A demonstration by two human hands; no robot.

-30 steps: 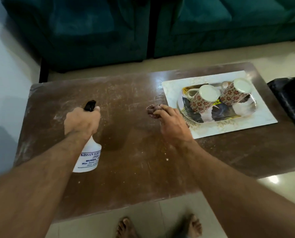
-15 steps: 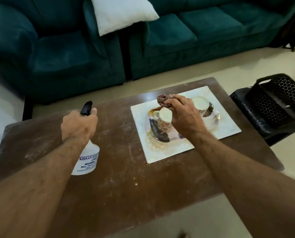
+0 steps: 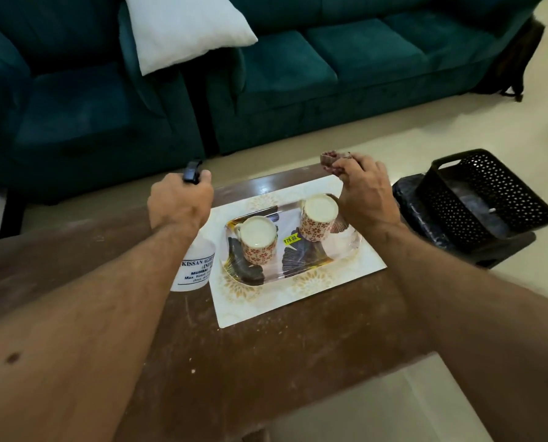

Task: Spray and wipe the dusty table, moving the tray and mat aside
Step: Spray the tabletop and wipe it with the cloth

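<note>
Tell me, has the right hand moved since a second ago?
Yes. The right hand, gripping the cloth, went from the mat's left side to its far right corner.

Bare brown tabletop [image 3: 266, 355] open along the near edge and far left. Mat [image 3: 298, 301] covering the right-centre, carrying a tray [image 3: 323, 266] with two upturned cups [image 3: 259, 240] standing in the way. Spray bottle [image 3: 193, 266] just beside the mat's left edge. Black basket [image 3: 486, 196] off the right end.

Teal sofa [image 3: 298, 68], white cushion [image 3: 183, 30], cream tile floor [image 3: 378, 129], black basket [image 3: 486, 196]
</note>
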